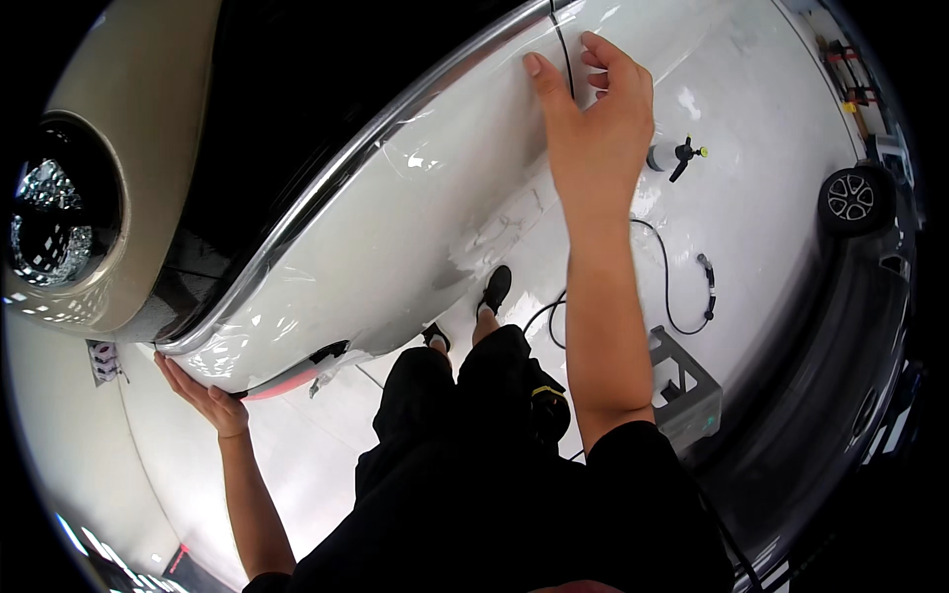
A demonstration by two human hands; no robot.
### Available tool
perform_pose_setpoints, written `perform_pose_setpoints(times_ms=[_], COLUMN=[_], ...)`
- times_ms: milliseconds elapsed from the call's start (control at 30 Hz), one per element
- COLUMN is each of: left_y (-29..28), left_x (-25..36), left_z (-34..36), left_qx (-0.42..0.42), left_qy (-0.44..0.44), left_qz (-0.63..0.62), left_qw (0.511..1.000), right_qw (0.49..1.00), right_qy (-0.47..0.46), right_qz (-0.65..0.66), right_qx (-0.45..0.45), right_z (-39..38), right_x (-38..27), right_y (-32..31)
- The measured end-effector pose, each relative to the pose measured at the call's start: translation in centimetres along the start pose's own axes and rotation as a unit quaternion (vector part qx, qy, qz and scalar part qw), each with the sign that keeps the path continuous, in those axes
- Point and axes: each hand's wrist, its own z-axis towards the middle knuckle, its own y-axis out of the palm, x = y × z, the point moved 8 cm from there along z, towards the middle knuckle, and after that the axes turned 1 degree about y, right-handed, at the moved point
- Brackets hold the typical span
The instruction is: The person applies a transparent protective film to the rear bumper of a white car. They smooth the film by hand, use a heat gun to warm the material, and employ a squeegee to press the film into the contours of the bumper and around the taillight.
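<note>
A curved, glossy white car panel (pixel 395 208) is seen running diagonally, bordered above by shiny trim (pixel 348 158) and marked by bright reflections.

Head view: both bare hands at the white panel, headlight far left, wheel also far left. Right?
No, the wheel is wrong: the head view shows it far right. The rest stands: bare left hand and right hand at the white panel, headlight far left.

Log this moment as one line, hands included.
left hand: open, at end of pale bumper | right hand: open, by dark seam | dark car: right side
</note>
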Motion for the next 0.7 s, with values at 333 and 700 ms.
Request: perform_pose_setpoints(times_ms=[333,700], left_y=[0.0,0.2], left_x=[-0.1,-0.1], left_z=[-0.1,-0.2], left_qx=[-0.005,0.002], left_qy=[0.002,0.009], left_qz=[0.002,0.005], left_qw=[1.000,1.000], right_qw=[0.992,0.928], right_qy=[0.030,0.011], right_qz=[0.077,0.327], right_qx=[-0.098,-0.175], right_z=[3.3,3.9], right_x=[1.0,3.7], right_y=[0.5,1.1])
